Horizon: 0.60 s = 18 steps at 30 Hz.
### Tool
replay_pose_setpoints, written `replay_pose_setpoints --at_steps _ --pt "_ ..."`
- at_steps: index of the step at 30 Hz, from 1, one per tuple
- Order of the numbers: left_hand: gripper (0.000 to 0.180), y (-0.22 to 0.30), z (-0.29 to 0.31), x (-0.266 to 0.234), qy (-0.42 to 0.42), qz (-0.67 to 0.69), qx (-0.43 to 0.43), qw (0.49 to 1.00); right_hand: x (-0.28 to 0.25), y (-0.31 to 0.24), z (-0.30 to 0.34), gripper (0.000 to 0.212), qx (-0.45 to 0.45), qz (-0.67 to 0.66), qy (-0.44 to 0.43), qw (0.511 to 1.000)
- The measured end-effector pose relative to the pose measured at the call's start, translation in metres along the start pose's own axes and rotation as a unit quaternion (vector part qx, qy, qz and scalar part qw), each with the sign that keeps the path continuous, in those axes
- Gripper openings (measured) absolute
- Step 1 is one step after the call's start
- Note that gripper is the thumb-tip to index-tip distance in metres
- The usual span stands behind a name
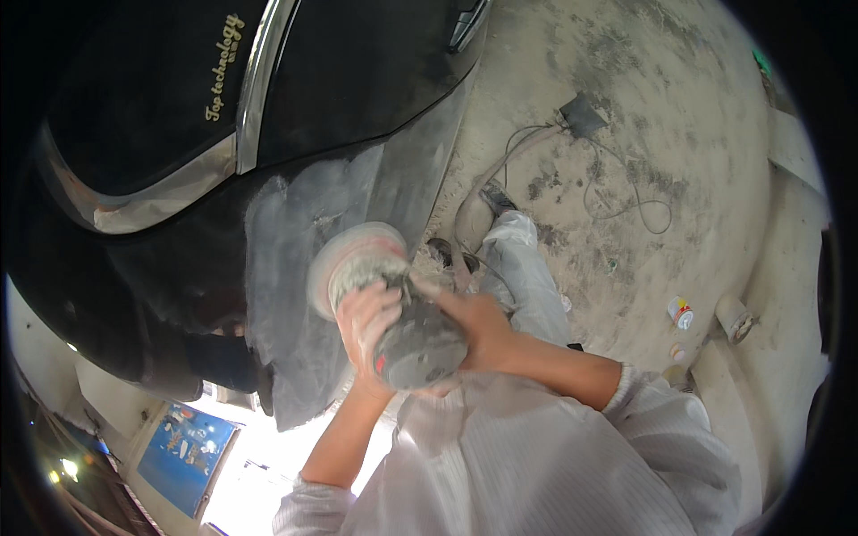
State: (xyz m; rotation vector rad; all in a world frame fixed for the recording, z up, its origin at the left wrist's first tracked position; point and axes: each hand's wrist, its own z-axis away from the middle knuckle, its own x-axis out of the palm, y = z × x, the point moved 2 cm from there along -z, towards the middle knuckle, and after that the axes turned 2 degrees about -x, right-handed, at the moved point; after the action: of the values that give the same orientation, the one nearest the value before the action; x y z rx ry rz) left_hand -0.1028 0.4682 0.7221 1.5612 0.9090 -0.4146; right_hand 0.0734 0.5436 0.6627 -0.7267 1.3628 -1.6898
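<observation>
A dusty power sander (420,344) is held in both my hands, its round pad (362,255) against or very near a grey sanded patch (286,241) on the black car's (152,286) lower side. My left hand (365,323) wraps round the front of the tool, next to the pad. Round the right side of its body grips my right hand (478,326). Blur softens the pad's edge and my fingers, and the pad's contact face is hidden.
Chrome trim (248,134) borders the car's window and door. A cable (474,201) trails across the dusty floor beside my leg (527,268), near a dark square piece (583,114). A can (681,313) and a pale cylinder (735,319) are at right; a blue board (185,456) is lower left.
</observation>
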Motion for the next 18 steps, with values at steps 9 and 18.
replay_pose_setpoints --at_steps 9,18 --pt "0.106 -0.007 -0.087 -0.005 0.067 0.121 0.074 0.988 -0.054 -0.070 -0.046 0.107 -0.035 -0.016 0.077 0.996" --pt "0.113 -0.011 -0.106 -0.031 0.063 0.176 0.020 0.982 -0.059 -0.101 -0.068 0.100 -0.040 -0.030 0.054 0.997"
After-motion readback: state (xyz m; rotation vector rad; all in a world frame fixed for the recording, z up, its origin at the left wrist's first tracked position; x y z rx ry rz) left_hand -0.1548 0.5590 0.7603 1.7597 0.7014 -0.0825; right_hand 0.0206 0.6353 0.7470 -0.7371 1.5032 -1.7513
